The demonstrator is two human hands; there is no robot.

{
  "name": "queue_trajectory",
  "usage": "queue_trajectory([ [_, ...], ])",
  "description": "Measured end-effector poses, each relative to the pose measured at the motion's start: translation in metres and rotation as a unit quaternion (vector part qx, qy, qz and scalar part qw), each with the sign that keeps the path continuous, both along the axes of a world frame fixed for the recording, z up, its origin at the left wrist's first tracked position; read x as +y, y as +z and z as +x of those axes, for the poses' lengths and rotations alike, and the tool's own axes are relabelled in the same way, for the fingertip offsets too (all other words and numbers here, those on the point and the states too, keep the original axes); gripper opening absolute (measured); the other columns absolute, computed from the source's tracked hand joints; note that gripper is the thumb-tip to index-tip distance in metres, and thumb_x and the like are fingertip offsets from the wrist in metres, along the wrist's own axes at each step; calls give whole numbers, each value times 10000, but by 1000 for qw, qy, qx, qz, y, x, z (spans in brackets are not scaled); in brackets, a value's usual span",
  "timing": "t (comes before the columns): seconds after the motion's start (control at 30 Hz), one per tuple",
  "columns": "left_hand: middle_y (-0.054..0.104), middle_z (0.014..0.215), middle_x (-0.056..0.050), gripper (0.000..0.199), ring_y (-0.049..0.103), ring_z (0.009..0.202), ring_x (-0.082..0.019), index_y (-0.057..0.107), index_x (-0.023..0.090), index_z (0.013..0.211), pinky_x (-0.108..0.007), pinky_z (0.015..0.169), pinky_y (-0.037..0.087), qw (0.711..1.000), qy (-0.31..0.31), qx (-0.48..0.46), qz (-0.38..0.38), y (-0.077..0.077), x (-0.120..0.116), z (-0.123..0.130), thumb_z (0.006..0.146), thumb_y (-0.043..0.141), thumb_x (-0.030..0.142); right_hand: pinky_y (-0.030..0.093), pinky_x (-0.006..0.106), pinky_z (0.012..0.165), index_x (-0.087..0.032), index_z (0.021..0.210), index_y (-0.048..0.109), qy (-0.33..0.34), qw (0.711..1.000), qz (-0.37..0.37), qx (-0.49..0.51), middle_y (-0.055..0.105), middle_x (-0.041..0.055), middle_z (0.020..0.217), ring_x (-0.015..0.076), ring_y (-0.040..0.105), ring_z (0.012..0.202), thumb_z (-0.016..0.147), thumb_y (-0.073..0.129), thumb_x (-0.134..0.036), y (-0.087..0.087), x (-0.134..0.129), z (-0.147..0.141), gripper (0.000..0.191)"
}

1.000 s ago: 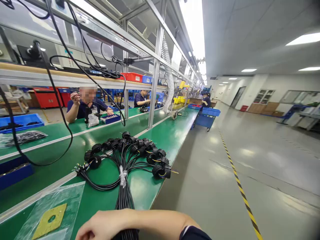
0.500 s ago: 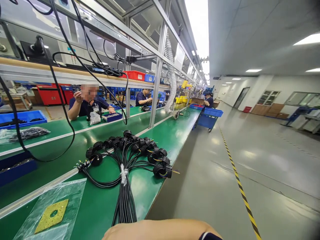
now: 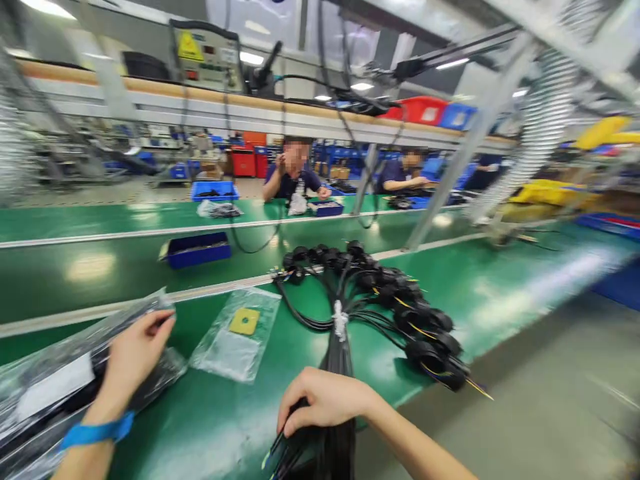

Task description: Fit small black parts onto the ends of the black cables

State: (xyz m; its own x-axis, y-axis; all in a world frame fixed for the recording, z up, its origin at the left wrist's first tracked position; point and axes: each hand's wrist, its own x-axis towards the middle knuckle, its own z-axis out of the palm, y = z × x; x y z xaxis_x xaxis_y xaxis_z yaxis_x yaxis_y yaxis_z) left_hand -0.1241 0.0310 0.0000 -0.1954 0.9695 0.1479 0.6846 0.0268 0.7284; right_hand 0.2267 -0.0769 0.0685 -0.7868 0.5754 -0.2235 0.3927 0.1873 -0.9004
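Nearest, the right hand [image 3: 325,400] arches across a bundle of long, thin black cables [image 3: 340,360] on the glossy green worktop [image 3: 210,420]. Its grip is curled, thumb and fingertips close together at loose black cable ends with pale tips [image 3: 267,460]; whether it has closed on them cannot be told. The main stem passes beneath this hand, just right of the fingertips, its long axis running away from the person.

The left hand [image 3: 133,350] is farther from the stem. Its thumb and fingertips are nearly together at the far end of a long clear plastic bag with black contents [image 3: 97,357], which lies diagonally; a pinch on the film cannot be confirmed.

Between left hand and bundle lies a flat clear plastic bag [image 3: 225,353] with a yellow square piece [image 3: 237,327].

Farther off, a whitish plastic tie [image 3: 340,320] gathers the stem; beyond it, cables fan out to round black housings [image 3: 387,293]. Two co-workers [image 3: 295,187] sit opposite.
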Motion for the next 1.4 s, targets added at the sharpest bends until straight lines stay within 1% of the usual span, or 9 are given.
queue_trajectory([
  [0.1, 644, 792, -47, 554, 603, 673, -167, 593, 145, 1143, -259, 623, 459, 991, -15, -132, -35, -4, 3, 5, 739, 607, 523, 458, 200, 700, -141, 951, 659, -112, 992, -44, 38, 669, 35, 854, 117, 624, 743, 897, 512, -252, 1, 17, -11, 192],
  [0.17, 637, 822, -67, 565, 596, 674, -157, 587, 110, 1102, -256, 606, 477, 971, -16, -232, -47, -5, 6, 11, 723, 648, 525, 443, 201, 599, -135, 961, 632, -193, 979, -33, 52, 649, 31, 807, 95, 572, 601, 898, 492, -264, -9, 35, -21, 201],
  [0.23, 645, 885, -97, 554, 596, 706, -150, 601, 85, 1066, -255, 629, 492, 952, -21, -300, -53, -4, 6, 15, 715, 681, 506, 426, 211, 559, -131, 967, 645, -274, 960, 49, 43, 638, 40, 810, 93, 535, 564, 883, 511, -294, -26, 57, -32, 227],
  [0.33, 637, 1037, -139, 590, 613, 789, -155, 588, 67, 1153, -282, 722, 513, 923, -44, -376, -64, -3, 5, 16, 738, 683, 476, 445, 249, 687, -133, 896, 689, -339, 919, 200, -4, 636, 68, 864, 139, 585, 740, 872, 526, -280, -54, 87, -43, 221],
  [0.63, 639, 1017, -115, 578, 627, 802, -151, 566, 82, 1241, -304, 798, 512, 915, -67, -394, -59, -7, 5, 26, 780, 666, 416, 418, 252, 733, -140, 914, 697, -264, 908, 301, -124, 577, 61, 839, 139, 556, 776, 906, 488, -167, -89, 111, -48, 211],
  [0.87, 655, 982, -122, 496, 628, 798, -162, 624, 68, 1103, -296, 790, 510, 912, -77, -396, -72, -10, 1, 41, 743, 699, 401, 353, 325, 655, -142, 881, 668, -101, 814, 470, -326, 577, 77, 822, 178, 533, 704, 878, 475, -85, -88, 107, -54, 202],
  [1.07, 655, 988, -122, 449, 633, 825, -165, 609, 81, 1123, -305, 817, 508, 872, -129, -466, -85, -17, -11, 80, 787, 677, 372, 405, 238, 714, -197, 1008, 642, -263, 885, 369, -104, 604, 16, 914, 116, 581, 796, 966, 422, -265, -78, 100, -46, 233],
  [1.23, 655, 995, -144, 449, 640, 833, -174, 601, 64, 1101, -314, 810, 519, 834, -130, -523, -120, -14, -21, 104, 777, 695, 359, 412, 222, 721, -182, 962, 647, -259, 905, 336, 9, 597, 25, 861, 103, 567, 776, 954, 445, -267, -72, 95, -46, 219],
  [1.4, 663, 943, -149, 447, 650, 832, -186, 587, 58, 1109, -327, 820, 514, 811, -147, -550, -137, -12, -26, 107, 783, 697, 343, 410, 233, 679, -189, 970, 659, -242, 914, 324, 2, 592, 28, 828, 106, 555, 730, 949, 450, -275, -72, 93, -46, 227],
])
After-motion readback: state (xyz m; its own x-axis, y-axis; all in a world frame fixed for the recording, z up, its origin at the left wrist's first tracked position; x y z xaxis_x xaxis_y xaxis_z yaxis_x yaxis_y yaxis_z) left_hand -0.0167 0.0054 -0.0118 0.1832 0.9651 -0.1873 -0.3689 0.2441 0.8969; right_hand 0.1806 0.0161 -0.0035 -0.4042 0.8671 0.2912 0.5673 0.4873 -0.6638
